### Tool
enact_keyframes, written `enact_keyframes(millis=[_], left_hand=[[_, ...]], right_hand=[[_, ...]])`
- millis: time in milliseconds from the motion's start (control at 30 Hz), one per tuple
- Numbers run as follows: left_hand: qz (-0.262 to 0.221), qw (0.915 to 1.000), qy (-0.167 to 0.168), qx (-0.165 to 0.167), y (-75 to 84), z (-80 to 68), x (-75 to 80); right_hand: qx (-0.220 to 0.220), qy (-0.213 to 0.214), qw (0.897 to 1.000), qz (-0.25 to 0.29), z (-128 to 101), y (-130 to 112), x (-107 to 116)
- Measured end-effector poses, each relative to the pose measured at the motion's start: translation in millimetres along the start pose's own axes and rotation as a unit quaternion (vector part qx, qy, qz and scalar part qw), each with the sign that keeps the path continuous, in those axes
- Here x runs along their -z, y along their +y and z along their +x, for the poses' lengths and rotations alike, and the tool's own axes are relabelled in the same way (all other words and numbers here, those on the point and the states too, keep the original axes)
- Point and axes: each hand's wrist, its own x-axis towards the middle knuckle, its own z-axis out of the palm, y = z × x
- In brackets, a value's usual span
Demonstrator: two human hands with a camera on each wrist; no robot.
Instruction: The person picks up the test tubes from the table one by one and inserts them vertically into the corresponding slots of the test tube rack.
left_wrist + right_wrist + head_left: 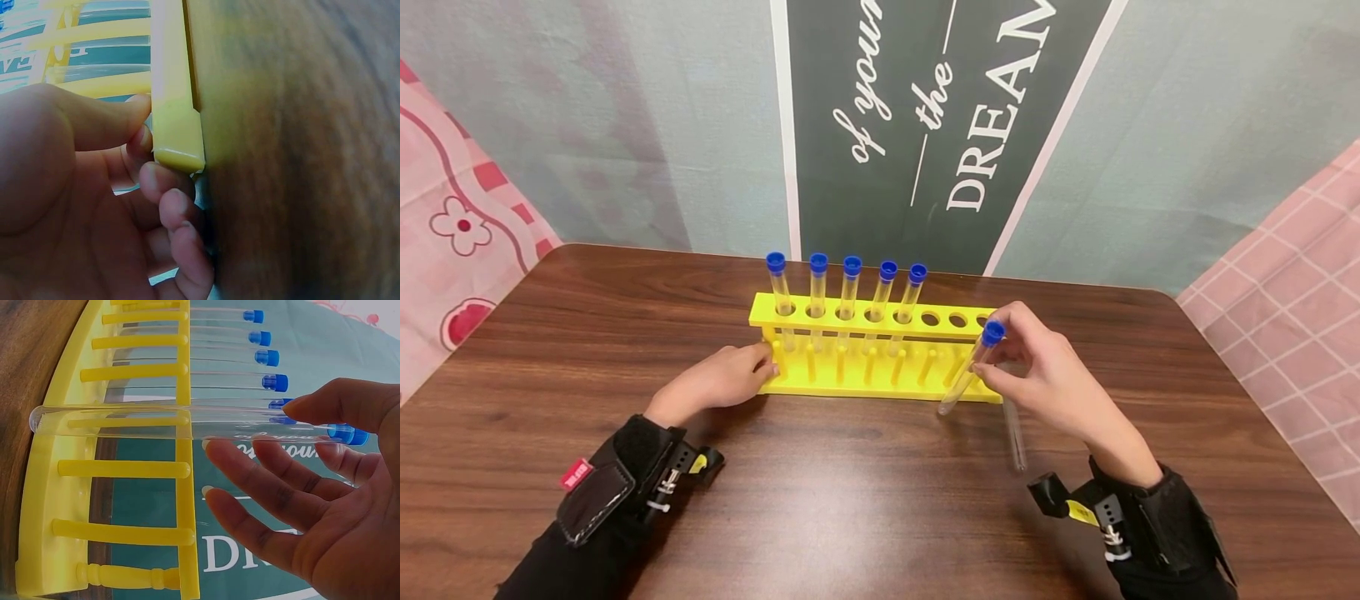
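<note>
The left hand [718, 382] grips the left end of the yellow test tube rack [850, 320], thumb and fingers [164, 181] curled against its end post on the wooden counter [850, 500]. Five blue-capped test tubes [847, 287] stand upright in the rack's left holes (the holes to their right are open). At the rack's right end, the right hand [1048, 379] pinches a sixth capped test tube [968, 369] near its blue cap, tilted, just in front of the rack.
</note>
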Motion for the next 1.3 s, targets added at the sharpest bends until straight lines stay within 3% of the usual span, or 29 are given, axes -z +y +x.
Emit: enact_keyframes(millis=[767,1300], left_hand=[[-0.002,1.0000,0.000,-0.003,0.0,0.9,-0.5],[0.002,1.0000,0.001,0.001,0.3,0.0,-1.4]], right_hand=[[0.018,0.006,1.000,0.022,6.2,-3.2,-0.3],[0.009,0.000,1.000,0.005,21.8,-12.0,6.6]])
